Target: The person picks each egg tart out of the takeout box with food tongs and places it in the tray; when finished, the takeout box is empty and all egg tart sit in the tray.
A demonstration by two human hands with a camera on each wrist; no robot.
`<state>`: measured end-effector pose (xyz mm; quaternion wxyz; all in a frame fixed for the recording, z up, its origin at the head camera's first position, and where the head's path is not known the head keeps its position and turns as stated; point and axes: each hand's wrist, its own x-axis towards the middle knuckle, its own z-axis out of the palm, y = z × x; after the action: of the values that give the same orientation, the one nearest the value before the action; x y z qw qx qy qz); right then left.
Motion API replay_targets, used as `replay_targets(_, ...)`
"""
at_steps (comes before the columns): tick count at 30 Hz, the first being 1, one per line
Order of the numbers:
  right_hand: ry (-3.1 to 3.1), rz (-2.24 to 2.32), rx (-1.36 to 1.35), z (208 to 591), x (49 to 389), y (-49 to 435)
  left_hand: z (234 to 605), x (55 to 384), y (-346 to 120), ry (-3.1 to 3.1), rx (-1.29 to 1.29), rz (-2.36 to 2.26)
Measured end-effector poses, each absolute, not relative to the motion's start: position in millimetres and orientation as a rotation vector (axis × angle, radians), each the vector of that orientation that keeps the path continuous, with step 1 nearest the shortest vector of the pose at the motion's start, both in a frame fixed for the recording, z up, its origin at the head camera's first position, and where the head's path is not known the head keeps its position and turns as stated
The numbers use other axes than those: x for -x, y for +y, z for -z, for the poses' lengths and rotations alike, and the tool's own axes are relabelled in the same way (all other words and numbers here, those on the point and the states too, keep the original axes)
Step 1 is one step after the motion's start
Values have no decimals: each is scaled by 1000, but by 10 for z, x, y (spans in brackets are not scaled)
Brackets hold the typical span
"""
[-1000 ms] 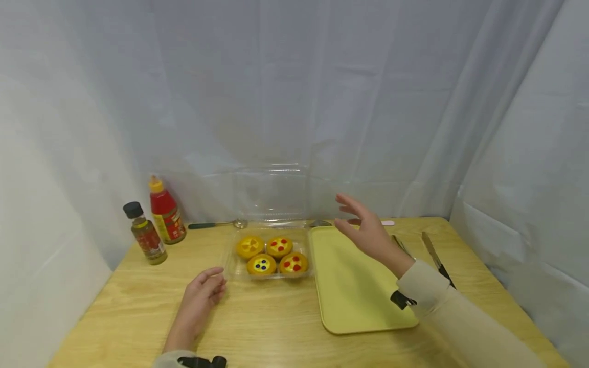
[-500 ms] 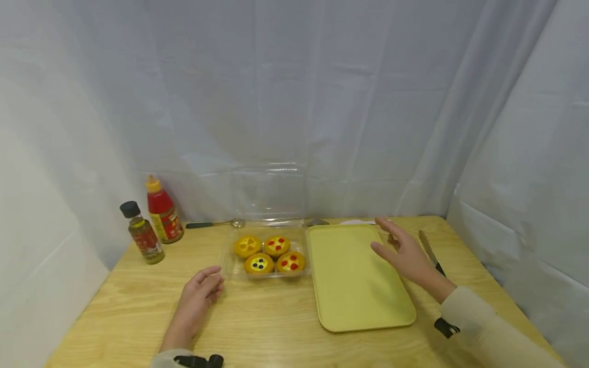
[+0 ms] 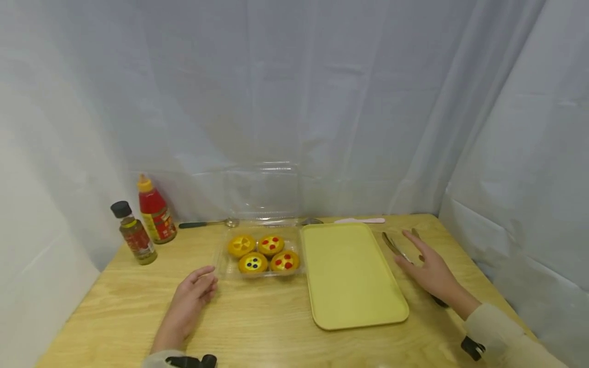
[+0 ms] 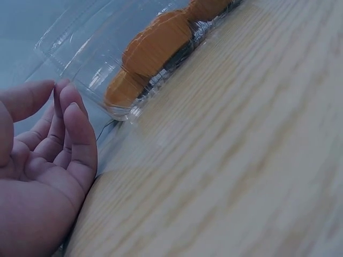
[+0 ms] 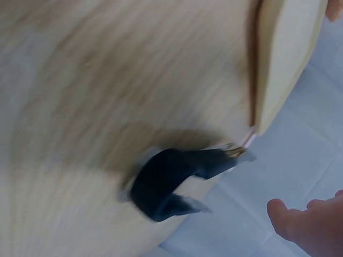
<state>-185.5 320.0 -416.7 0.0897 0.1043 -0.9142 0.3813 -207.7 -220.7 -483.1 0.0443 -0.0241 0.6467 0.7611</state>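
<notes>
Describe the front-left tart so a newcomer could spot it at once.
On the wooden table, find the yellow tray, then the open clear container to its left. Inside, the front-left tart sits among two red-dotted tarts and a yellow-topped tart; it alone has dark blue dots.

Black-capped bottle on the left of a wooden table, red bottle with yellow cap just behind, dark-handled spoon near the back edge, pale pink utensil farther right, pale curtain behind.
</notes>
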Motion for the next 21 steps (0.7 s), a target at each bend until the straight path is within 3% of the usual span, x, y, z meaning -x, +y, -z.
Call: replay_targets(21, -2944, -891, -212, 4534, 1953, 3617, 4830, 2050, -2201, 1969, 95, -2353)
